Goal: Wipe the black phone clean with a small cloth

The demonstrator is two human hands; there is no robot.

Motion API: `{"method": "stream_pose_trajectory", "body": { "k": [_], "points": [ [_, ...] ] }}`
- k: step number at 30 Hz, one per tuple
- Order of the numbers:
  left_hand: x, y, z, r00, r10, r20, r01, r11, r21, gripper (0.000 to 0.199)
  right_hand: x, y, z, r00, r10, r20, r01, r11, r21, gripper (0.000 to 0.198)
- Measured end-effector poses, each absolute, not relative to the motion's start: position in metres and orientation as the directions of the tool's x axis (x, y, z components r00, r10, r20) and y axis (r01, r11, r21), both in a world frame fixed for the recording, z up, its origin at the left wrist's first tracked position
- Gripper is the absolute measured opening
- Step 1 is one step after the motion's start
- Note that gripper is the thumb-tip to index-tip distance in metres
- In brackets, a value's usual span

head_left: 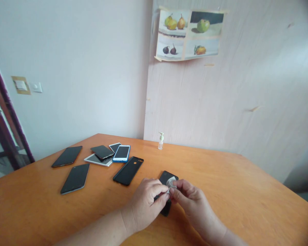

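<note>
The single head camera is looking forward and down across the table (233, 191), near the hands, facing the wall corner.

Home rm: fruit poster (189, 34) on wall, light switch (37, 87), wooden table (233, 191).

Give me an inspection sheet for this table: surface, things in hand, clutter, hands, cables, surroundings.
Surface: orange wooden table, set into a room corner.
Things in hand: small grey cloth pinched by both hands over a black phone lying flat on the table.
Clutter: a group of phones to the left, some overlapping, including a blue-edged phone; small clear pump bottle upright near the wall.
Hands: left hand and right hand meet at the cloth, fingertips closed on it.
Cables: nothing seen.
Surroundings: fruit poster on the wall, light switch, dark door frame at far left.
</note>
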State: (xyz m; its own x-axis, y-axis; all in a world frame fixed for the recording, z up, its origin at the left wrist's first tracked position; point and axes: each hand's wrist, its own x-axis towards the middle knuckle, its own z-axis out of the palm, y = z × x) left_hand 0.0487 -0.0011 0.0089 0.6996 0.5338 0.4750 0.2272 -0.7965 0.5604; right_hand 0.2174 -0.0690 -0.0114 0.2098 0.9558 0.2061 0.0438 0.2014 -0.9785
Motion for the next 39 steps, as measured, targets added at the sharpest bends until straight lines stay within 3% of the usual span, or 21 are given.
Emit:
{"method": "stream_pose_trajectory", "body": {
  "k": [2,5,8,12,21,27,33,39],
  "points": [
    [0.047,0.0,0.007,0.681,0.565,0.466,0.25,-0.778,0.576,0.017,0.225,-0.066,-0.013,0.293,0.929,0.228,0.091,0.21,-0.973,0.034],
    [0.045,0.005,0.003,0.591,0.671,0.448,0.369,-0.719,0.589,0.026,0.242,-0.06,-0.012,0.43,0.868,0.247,0.132,0.21,-0.969,0.032],
    [0.043,0.007,-0.002,0.567,0.728,0.385,0.514,-0.678,0.525,0.052,0.26,-0.055,-0.011,0.524,0.82,0.232,0.16,0.173,-0.972,0.03],
    [0.041,0.004,-0.004,0.66,0.692,0.293,0.555,-0.712,0.43,0.091,0.273,-0.054,-0.012,0.549,0.807,0.218,0.183,0.138,-0.973,0.027],
    [0.045,-0.002,-0.003,0.706,0.644,0.294,0.468,-0.736,0.489,0.081,0.271,-0.053,-0.019,0.45,0.853,0.265,0.352,0.103,-0.93,0.016],
    [0.041,0.002,-0.003,0.676,0.692,0.252,0.581,-0.711,0.395,0.101,0.278,-0.049,-0.031,0.409,0.852,0.326,0.525,0.073,-0.848,0.016],
    [0.036,-0.004,0.006,0.65,0.728,0.218,0.631,-0.677,0.379,0.061,0.276,-0.053,-0.023,0.314,0.87,0.379,0.726,0.037,-0.687,0.014],
    [0.039,-0.004,0.0,0.637,0.732,0.243,0.58,-0.662,0.474,0.066,0.266,-0.066,-0.005,0.075,0.939,0.335,0.975,0.002,-0.223,0.031]
  ]
}}
